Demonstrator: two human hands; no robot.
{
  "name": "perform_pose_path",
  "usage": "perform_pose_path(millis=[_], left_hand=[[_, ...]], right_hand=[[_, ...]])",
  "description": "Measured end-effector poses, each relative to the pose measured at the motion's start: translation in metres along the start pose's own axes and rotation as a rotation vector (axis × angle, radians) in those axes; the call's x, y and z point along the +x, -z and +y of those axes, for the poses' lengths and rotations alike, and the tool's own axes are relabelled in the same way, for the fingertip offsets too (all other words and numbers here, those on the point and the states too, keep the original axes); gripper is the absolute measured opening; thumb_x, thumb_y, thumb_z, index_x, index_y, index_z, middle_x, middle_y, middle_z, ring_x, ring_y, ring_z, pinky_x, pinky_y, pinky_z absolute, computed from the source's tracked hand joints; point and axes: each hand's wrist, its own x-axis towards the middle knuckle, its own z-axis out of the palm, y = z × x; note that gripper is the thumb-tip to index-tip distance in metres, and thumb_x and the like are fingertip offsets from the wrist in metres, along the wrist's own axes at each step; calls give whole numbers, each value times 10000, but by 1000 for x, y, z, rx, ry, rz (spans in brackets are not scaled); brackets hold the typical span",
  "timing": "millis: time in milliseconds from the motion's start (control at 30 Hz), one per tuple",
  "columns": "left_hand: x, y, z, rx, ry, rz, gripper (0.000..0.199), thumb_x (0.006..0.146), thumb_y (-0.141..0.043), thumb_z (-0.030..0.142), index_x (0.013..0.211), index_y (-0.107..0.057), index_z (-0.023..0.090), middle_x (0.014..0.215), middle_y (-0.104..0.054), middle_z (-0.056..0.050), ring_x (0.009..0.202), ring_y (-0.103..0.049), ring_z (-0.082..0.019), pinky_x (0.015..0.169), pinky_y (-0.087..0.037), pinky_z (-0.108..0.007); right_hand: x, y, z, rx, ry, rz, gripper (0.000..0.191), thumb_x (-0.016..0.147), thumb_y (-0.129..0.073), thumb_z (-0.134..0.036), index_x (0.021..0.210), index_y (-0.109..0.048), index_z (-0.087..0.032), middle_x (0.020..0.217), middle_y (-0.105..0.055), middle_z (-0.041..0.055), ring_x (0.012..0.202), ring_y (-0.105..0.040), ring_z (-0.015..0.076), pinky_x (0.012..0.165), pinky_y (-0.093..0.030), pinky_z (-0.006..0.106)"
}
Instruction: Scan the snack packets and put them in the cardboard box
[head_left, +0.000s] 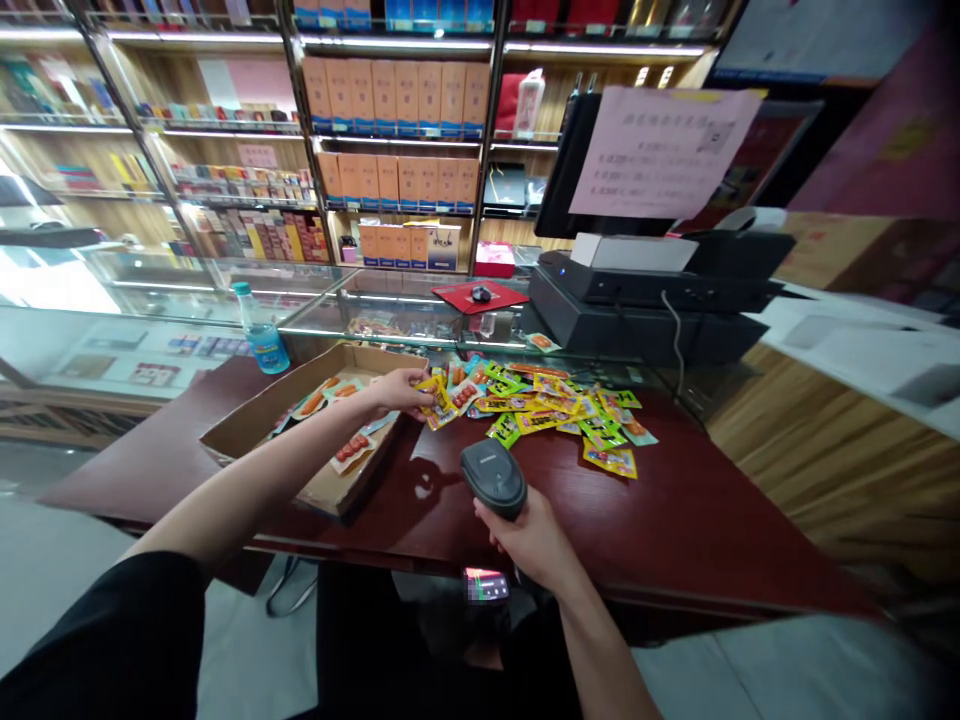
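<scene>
My left hand (pixel 405 391) pinches a small yellow snack packet (pixel 438 402) between the box and the pile. In my right hand (pixel 531 535) is a dark grey handheld scanner (pixel 495 478), raised over the table's near part with its head toward the packets. A heap of yellow and green snack packets (pixel 559 405) lies on the dark red table (pixel 465 520), right of my left hand. An open shallow cardboard box (pixel 341 495) stands to the left, holding several sausage packets (pixel 352 452), partly hidden by my left forearm.
A blue bottle (pixel 264 335) stands behind the box. Behind the table is a glass counter with a mouse (pixel 481 294) on a red mat (pixel 450 292). A monitor with a pink paper (pixel 660 155) and black machines (pixel 622 315) stand back right. A lit phone (pixel 486 585) is below the table edge.
</scene>
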Motion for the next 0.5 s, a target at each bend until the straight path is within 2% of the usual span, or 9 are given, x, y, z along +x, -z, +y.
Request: perform_pose_path(millis=[67, 167, 267, 333, 400, 500], left_hand=[[0, 20, 2, -1, -10, 50, 452, 529, -919, 233, 815, -579, 149, 750, -693, -6, 667, -706, -172, 593, -609, -283], [-6, 64, 5, 5, -19, 165, 490, 494, -940, 247, 842, -609, 148, 767, -711, -15, 664, -704, -166, 589, -590, -260], [-21, 113, 5, 8, 48, 316, 485, 488, -950, 244, 820, -611, 146, 714, -710, -26, 613, -686, -152, 584, -572, -247], [-38, 139, 3, 12, 102, 380, 441, 530, -938, 247, 813, -618, 138, 690, -708, -39, 594, -676, -147, 587, -564, -246], [-55, 155, 0, 23, 132, 416, 367, 610, -904, 232, 834, -633, 126, 695, -711, -45, 592, -670, -140, 596, -555, -242], [-71, 162, -3, 42, 158, 451, 272, 693, -850, 194, 850, -642, 113, 655, -692, -25, 569, -652, -123, 601, -543, -233]], right_hand=[[1, 0, -1, -9, 6, -7, 310, 786, -712, -474, 808, -629, -176, 619, -683, 55, 447, -592, 160, 403, -465, 245], [3, -3, -1, -9, 6, -16, 327, 776, -716, -487, 800, -627, -174, 655, -696, 71, 463, -606, 170, 410, -477, 257], [6, -7, 0, -11, 4, -32, 323, 777, -712, -485, 803, -621, -176, 680, -706, 78, 461, -605, 170, 409, -473, 261], [8, -10, -1, -18, 3, -55, 317, 788, -700, -484, 795, -617, -178, 651, -693, 68, 462, -605, 171, 416, -471, 261], [9, -14, -3, -22, -4, -77, 319, 782, -702, -486, 792, -619, -178, 604, -670, 54, 460, -605, 175, 419, -467, 263], [10, -18, -7, -8, -7, -108, 321, 768, -710, -482, 793, -621, -175, 573, -651, 43, 448, -592, 174, 416, -459, 266]])
